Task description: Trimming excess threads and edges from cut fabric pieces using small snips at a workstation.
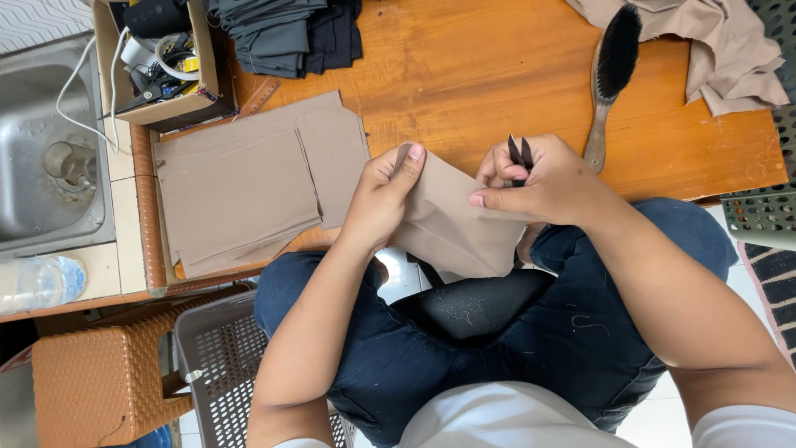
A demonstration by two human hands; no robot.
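- As the person sits over their own lap, both hands hold one tan fabric piece (452, 224) up in front of the counter (497, 75) edge, above dark-jeaned knees.
- The left hand (383, 195) is closed in a pinch on the fabric's upper left corner, thumb on top, fingers curled behind.
- The right hand (543, 182) grips the fabric's upper right edge with its thumb, while its curled fingers also clasp small black thread snips (520, 153), whose twin blades poke up just above the knuckles.
- The step in hand looks like trimming or checking the top edge of the piece; the blades stand clear of the cloth, so no cut appears to be under way.
- A next move would likely call for keeping the edge taut between the two pinches and tilting the blade tips down to the edge without nicking the cloth.
- Left of the left hand, a stack of tan fabric pieces (240, 191) lies flat on the counter.
- Just beyond the right hand rests a wooden brush with black bristles (612, 79); further beyond it sits a heap of tan cloth (721, 41).
- Beyond the left hand lie folded dark garments (290, 33) and a cardboard box of tools (157, 66).
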